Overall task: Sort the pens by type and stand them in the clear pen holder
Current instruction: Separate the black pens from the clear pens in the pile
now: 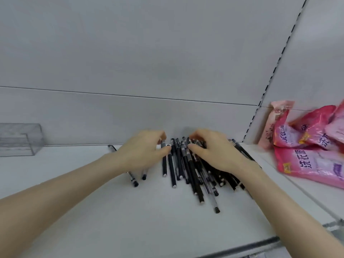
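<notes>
Both forearms come in bare from the lower corners, over a white shelf (93,211) whose front edge carries a grey rail (260,244). Behind it rises a plain pale back panel (130,71), crossed by one thin seam and bounded on the right by a slotted upright (275,67). Open shelf lies to the left and in front of the pile; the right side is crowded.

Past the upright, on the neighbouring shelf, pink bags (307,164) lie heaped. The characters 洗衣 read on them in blue; the rest is too blurred.

At the far left, against the back panel, the clear pen holder (20,140) stands well apart from my hands.

A pile of black pens (188,168) lies fanned at the middle, with a clear-barrelled pen (214,202) sticking out nearest me. My right hand (214,149) rests on the pile's far end, fingers curled down among the caps. My left hand (143,149) is curled at the pile's left edge, thumb and forefinger close by one cap. Blur keeps me from telling whether either hand grips a pen.

Two stray pens (133,180) poke out from under my left wrist, and another (111,147) lies by the back panel.
</notes>
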The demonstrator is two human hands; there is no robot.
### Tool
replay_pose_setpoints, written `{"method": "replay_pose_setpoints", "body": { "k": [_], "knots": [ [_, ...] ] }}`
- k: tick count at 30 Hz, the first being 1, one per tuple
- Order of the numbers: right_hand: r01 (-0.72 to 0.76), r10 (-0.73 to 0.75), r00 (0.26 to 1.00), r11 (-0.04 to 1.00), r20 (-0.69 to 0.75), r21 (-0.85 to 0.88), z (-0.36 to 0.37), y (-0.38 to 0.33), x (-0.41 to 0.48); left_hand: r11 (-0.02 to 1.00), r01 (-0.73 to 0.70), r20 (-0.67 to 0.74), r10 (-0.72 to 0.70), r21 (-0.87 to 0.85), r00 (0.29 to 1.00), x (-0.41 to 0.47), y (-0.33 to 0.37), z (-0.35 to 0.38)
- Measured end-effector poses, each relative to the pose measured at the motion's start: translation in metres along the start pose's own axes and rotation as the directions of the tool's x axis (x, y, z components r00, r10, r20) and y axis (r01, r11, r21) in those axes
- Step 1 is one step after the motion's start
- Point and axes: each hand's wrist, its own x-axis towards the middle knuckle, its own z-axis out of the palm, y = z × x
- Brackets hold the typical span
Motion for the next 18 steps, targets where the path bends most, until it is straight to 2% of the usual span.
{"method": "replay_pose_setpoints", "body": {
  "k": [5,8,18],
  "knots": [
    [0.169,-0.169,0.971,0.986,0.166,0.015,0.003,0.021,0.014,0.975,0.203,-0.02,-0.206,-0.088,0.978,0.006,0.015,0.019],
    [0.21,-0.197,0.943,0.977,0.268,-0.022,0.006,0.027,0.014,0.953,0.266,0.0,-0.269,-0.148,0.963,0.011,0.027,0.026],
    [0.263,-0.224,0.918,0.961,0.326,-0.081,0.012,0.038,0.008,0.813,0.476,0.209,-0.429,-0.336,0.879,0.029,0.039,0.018]
  ]
}}
